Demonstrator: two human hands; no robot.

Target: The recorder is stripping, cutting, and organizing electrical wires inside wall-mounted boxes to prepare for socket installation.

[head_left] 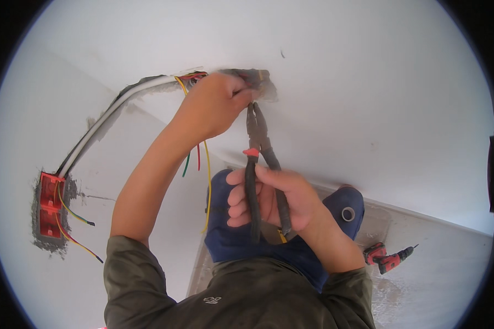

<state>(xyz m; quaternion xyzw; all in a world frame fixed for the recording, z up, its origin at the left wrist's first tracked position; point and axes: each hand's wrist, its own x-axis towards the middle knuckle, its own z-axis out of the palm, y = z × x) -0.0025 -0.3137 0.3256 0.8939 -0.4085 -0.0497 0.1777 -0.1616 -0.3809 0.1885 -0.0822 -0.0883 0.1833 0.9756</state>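
My left hand (217, 104) is closed at a rough wall cavity (266, 82), beside a bundle of coloured wires (181, 82); what its pinched fingers hold is hidden. My right hand (285, 203) grips a pair of black-handled pliers (260, 137) with a red guard, jaws pointing up just below my left fingertips. Yellow, red and green wires (206, 159) dangle behind my left forearm.
A double red junction box (51, 192) with short wires sits in the wall at left, linked by white conduit (101, 123) in a chase. A red cordless drill (389, 260) lies at lower right. A grey ring (348, 214) rests on my blue-trousered leg.
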